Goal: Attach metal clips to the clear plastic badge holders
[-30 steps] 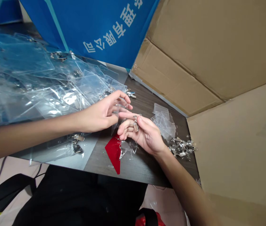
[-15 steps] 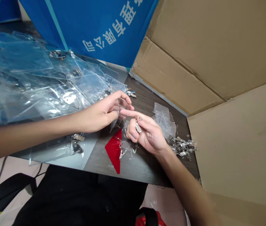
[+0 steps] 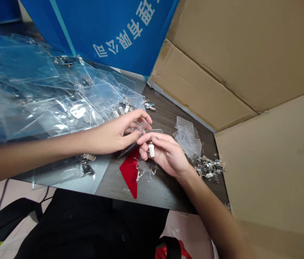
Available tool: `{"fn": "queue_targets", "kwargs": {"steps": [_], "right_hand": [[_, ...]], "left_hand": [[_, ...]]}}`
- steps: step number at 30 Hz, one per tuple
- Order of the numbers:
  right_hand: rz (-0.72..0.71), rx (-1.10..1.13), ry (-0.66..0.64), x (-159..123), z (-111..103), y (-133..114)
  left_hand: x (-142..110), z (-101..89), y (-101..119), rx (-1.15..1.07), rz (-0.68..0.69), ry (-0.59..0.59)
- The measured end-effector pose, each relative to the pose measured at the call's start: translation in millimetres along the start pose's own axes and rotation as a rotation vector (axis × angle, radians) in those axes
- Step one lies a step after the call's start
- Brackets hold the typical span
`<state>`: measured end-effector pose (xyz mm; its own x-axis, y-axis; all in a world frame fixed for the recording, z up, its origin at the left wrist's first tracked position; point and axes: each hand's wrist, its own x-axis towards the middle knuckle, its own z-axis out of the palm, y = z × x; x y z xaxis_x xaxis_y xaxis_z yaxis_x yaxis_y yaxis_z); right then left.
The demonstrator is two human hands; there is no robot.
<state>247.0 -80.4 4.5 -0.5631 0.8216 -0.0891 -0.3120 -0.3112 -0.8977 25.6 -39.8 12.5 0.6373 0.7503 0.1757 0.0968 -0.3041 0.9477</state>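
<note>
The right hand (image 3: 162, 154) is curled shut on a small badge clip (image 3: 151, 151), pinched between its fingers with the pale, shiny body showing. The clip's long axis stands nearly upright, pointing to about 12 o'clock, with a slight lean. The left hand (image 3: 118, 133) pinches a clear plastic sleeve (image 3: 133, 142) between thumb and fingers. The sleeve tilts, its long axis running from 7 o'clock up to 1 o'clock, and its lower corner sticks out past the thumb. The two hands are close together: the right forefinger reaches to just beside the left thumb, at the sleeve's edge, leaving only a narrow gap around the clip.

A red triangular sheet (image 3: 129, 172) lies beneath them at 7 o'clock from the right hand, with scraps of clear plastic (image 3: 146, 169) beside it. At 2 o'clock sits a small stack of clear sleeves (image 3: 187, 138), and at 4 o'clock a pile of metal clips (image 3: 208, 168). Open dark wood-grain table (image 3: 165, 192) stretches toward 5 o'clock. A large heap of clear badge holders (image 3: 38, 93) spreads out at 10 o'clock from the left hand. A cardboard box flap (image 3: 208, 86) and a blue printed board (image 3: 106, 32) rise along the far edges. Both forearms lie low and nearly level, coming in from 9 o'clock and 5 o'clock.
</note>
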Motion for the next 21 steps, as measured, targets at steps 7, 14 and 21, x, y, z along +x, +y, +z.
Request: {"fn": "queue_targets", "kwargs": {"steps": [7, 14, 21], "right_hand": [[-0.028, -0.062, 0.046, -3, 6, -1], [0.019, -0.301, 0.009, -8, 6, 2], [0.019, -0.437, -0.064, -12, 7, -3]], "left_hand": [[4, -1.0, -2, 0.003, 0.008, 0.119], [4, -6.2, 0, -0.060, -0.057, 0.167], [4, -5.2, 2, -0.085, -0.054, 0.148]]}}
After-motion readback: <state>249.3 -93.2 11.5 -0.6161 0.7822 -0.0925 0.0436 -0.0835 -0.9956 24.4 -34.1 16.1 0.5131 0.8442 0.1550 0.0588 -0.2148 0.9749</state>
